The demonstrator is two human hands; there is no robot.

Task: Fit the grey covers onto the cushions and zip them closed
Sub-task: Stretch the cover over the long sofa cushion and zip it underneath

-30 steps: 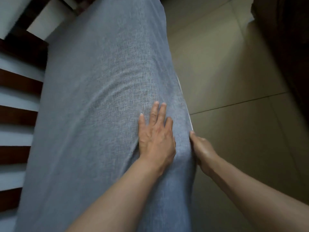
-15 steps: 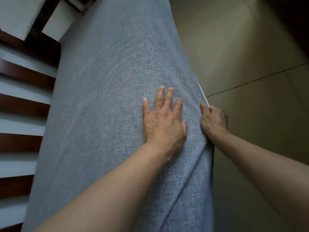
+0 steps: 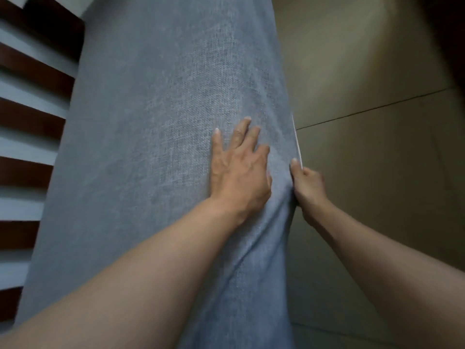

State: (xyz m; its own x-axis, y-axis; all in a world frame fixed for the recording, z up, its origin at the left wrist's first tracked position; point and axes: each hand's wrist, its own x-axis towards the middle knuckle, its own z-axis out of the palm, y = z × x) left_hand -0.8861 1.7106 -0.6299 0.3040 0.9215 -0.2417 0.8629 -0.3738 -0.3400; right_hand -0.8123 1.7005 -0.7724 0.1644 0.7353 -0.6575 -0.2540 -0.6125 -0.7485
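Note:
A long cushion in its grey cover [image 3: 156, 122] fills the middle of the view, running away from me. My left hand [image 3: 239, 167] lies flat on top of the cover near its right edge, fingers straight and spread. My right hand [image 3: 308, 187] grips the cover's right side edge, fingers curled under and thumb up along the seam. Just above the thumb a thin white strip [image 3: 297, 139] runs along that edge. The zip slider is hidden.
Dark wooden slats [image 3: 27, 117] of a frame with pale gaps run down the left side, under the cushion. Beige floor tiles [image 3: 364, 159] lie to the right. A dark piece of furniture [image 3: 450, 34] stands at the top right corner.
Both hands have slid forward along the cushion's right edge, the right hand staying at the seam. The fabric near my left hand now bunches into folds towards me.

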